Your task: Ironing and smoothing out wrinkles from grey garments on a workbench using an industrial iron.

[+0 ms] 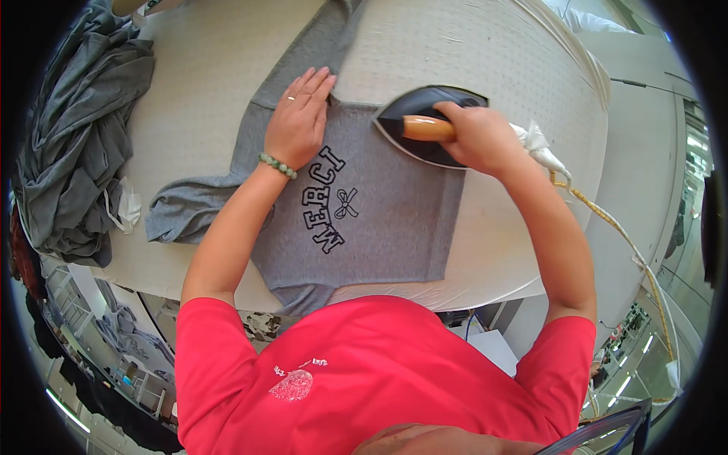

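Note:
A grey sweatshirt (pixel 394 220) lies spread on the padded ironing table, its black-outlined lettering and small bow facing up. My left hand (pixel 297 121) rests flat near its far edge by the shoulder, fingers stretched out and close together. The wooden handle (pixel 425 128) of a dark iron (pixel 425 100) is gripped in my right hand (pixel 485 138). The iron's pointed tip faces left, and its body covers the far right part of the sweatshirt, reaching past the cloth's edge. One sleeve (pixel 193 205) lies bunched to the left; another stretches away toward the far side.
A heap of grey garments (pixel 91 136) sits on the table's left side, with a white scrap (pixel 129 205) beside it. The iron's cord (pixel 614 220), partly wrapped, runs off to the right and down. Pale cloth covers the ironing table (pixel 455 45).

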Available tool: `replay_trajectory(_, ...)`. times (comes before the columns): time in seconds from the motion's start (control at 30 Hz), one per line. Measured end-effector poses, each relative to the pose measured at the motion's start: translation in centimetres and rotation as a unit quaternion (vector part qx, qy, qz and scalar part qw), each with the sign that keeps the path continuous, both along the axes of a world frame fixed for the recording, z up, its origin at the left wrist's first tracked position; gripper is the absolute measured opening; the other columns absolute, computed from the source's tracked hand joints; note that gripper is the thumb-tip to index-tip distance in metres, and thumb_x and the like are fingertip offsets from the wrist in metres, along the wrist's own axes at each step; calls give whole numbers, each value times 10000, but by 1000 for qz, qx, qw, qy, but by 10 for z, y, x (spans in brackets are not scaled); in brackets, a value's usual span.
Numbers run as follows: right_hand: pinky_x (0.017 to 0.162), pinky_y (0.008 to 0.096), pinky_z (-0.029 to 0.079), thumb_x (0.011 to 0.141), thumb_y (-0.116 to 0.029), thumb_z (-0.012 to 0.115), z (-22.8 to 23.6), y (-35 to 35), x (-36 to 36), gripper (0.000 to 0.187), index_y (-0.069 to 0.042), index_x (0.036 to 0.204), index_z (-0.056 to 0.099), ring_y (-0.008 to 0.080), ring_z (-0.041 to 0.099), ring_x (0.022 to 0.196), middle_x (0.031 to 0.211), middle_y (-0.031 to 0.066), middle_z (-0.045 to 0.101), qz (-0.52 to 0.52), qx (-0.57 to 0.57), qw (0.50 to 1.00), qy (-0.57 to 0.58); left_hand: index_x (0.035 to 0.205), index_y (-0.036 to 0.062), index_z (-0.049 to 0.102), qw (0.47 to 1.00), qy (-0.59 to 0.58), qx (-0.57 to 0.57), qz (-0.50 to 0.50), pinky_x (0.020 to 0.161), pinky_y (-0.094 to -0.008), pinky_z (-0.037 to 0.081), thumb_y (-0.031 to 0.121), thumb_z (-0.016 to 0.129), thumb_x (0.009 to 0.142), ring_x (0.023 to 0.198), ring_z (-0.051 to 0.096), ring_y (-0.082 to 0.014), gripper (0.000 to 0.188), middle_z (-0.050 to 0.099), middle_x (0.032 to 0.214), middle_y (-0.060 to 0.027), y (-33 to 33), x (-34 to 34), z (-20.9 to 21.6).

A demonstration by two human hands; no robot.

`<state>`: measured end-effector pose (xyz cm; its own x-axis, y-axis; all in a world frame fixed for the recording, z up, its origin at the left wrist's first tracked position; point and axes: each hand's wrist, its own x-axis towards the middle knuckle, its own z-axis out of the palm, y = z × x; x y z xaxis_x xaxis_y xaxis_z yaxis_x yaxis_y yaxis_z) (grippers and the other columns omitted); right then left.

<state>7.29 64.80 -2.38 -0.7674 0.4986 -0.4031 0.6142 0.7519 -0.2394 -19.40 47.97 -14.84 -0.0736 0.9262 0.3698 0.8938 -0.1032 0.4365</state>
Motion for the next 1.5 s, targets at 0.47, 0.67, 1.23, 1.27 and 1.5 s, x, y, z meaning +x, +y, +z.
replay_trajectory(0.47, 772, 462, 547, 945, -306, 721, 15, 4, 31, 376, 22, 1111, 639, 370, 721, 868, 907, 206, 733, -366, -104, 925, -6, 1395, 21, 607, 997, -45, 42, 51, 1177, -450, 399, 14, 534, 963, 1425, 492, -351, 438, 596, 1465, -143, -2, 7, 4)
replay_trajectory(0.67, 834, 423, 538, 938, -290, 736, -6, -33, 116, 392, 35, 1142, 657, 329, 716, 932, 974, 193, 735, -430, -71, 900, 25, 1498, 30, 513, 982, -171, -26, -71, 1259, -463, 268, 71, 540, 985, 1541, 328, -346, 515, 450, 1607, -143, 10, 128, 22)
replay_trajectory(1.23, 797, 475, 549, 936, -358, 720, -19, -3, 100, 384, -19, 1116, 696, 418, 711, 904, 929, 237, 731, -300, -57, 947, 102, 1535, 79, 491, 992, 70, -87, -54, 1263, -491, 260, 31, 521, 908, 1538, 347, -312, 630, 416, 1641, -96, -12, 69, -8)
replay_trajectory(1.27, 786, 482, 546, 935, -353, 719, -16, 6, 90, 381, -2, 1080, 693, 422, 710, 895, 917, 245, 727, -282, -76, 953, 75, 1535, 79, 491, 991, 71, -94, -57, 1263, -491, 260, 31, 521, 908, 1538, 347, -312, 630, 416, 1641, -96, -16, 66, -8)
replay_trajectory(1.5, 784, 499, 565, 905, -264, 709, -6, -65, 122, 358, 17, 1110, 621, 420, 716, 876, 906, 251, 723, -163, -112, 980, 11, 1506, 69, 531, 996, 57, -55, -48, 1261, -479, 275, -68, 438, 855, 1523, 370, -327, 673, 470, 1603, -105, -19, 56, -11)
